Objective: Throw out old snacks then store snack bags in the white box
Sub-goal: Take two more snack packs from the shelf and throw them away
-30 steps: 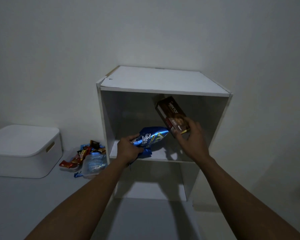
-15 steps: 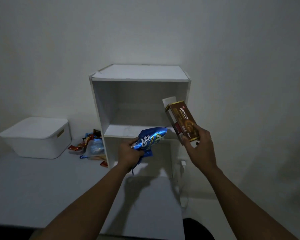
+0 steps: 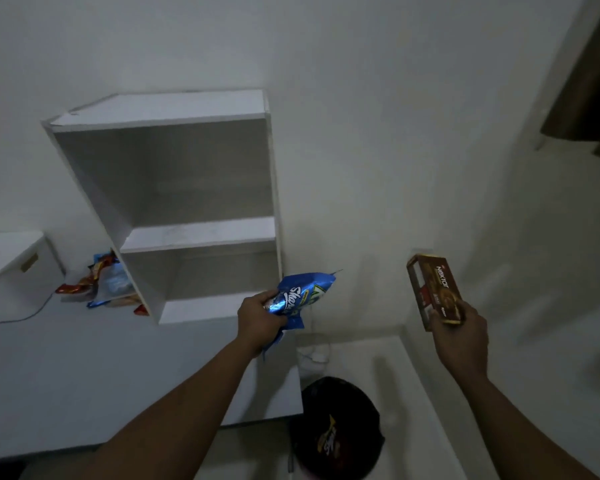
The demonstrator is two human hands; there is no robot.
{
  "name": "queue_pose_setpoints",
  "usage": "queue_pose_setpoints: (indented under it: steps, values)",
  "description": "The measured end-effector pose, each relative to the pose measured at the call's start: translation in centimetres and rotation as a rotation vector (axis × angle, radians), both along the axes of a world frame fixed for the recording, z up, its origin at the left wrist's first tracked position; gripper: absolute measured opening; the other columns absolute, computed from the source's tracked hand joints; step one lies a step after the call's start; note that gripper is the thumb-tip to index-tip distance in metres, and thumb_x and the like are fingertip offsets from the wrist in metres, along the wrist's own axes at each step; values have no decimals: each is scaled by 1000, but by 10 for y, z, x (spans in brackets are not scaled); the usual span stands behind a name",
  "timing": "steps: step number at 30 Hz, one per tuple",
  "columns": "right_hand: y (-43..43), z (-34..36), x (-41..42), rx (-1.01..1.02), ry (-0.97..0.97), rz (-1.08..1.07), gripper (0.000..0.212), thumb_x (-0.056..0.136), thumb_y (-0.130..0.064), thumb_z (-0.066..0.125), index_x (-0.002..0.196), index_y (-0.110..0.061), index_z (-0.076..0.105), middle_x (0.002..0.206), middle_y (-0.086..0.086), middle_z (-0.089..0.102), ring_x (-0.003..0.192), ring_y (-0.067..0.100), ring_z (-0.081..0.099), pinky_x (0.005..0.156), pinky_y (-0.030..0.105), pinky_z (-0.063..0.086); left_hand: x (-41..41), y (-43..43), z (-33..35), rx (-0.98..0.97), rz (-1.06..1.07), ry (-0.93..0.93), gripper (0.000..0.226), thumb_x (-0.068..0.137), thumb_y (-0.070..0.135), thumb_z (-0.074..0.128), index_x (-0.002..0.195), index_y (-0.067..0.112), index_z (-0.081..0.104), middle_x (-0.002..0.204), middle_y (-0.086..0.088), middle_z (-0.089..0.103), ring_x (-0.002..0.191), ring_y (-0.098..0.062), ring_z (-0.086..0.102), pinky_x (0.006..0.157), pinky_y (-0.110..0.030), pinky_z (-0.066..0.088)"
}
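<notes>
My left hand (image 3: 258, 318) grips a shiny blue snack bag (image 3: 302, 294) just right of the white shelf unit (image 3: 201, 233). My right hand (image 3: 459, 332) holds a brown Nextar biscuit box (image 3: 433, 289) upright, far to the right near the wall. Below and between my hands sits a bin lined with a black bag (image 3: 340, 427), with a yellow-printed wrapper (image 3: 328, 439) inside. The lidded white box (image 3: 11, 265) stands at the far left on the table. A pile of snack packets (image 3: 101, 284) lies between that box and the shelf unit.
The white table (image 3: 84, 368) ends just left of the bin. The shelf unit's two compartments look bare. A cable (image 3: 14, 318) runs across the table at the left. A white ledge (image 3: 388, 358) and a small white plug (image 3: 317, 356) lie by the wall. A dark curtain or frame (image 3: 582, 81) is top right.
Both hands have pulled the blue bag and the brown box out and away from the shelf, moving right. The view has swung right and down, bringing the black-lined bin into sight.
</notes>
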State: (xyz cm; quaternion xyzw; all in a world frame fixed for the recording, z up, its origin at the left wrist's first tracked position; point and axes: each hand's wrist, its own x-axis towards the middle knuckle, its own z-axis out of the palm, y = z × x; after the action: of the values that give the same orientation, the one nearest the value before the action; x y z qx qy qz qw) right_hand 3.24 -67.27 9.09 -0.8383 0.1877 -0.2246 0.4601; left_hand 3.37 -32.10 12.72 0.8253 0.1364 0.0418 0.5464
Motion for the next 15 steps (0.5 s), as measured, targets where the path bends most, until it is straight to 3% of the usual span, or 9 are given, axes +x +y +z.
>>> queue_pose_setpoints:
  steps: [5,9,15]
  values:
    - [-54,-58,-9,25,173,-35,65,69,-51,66,124,-17,63,113,15,64,87,27,68,80,44,60,26,-55,-41,5,-109,94,64,63,-5,81,123,12,68,100,-1,69,93,-15,65,78,-18,44]
    - [-77,-103,-10,-10,318,2,63,68,-54,66,120,-20,65,107,15,65,84,26,69,79,44,60,45,-85,-87,24,-143,205,59,64,-2,83,121,7,69,110,-11,71,94,-13,60,79,-19,42]
    - [-78,-169,2,-25,523,76,67,71,-59,71,121,-15,64,104,19,64,71,25,69,67,39,60,51,-103,-176,135,-223,342,47,74,2,78,119,-2,67,114,-20,70,107,-33,65,82,-26,45]
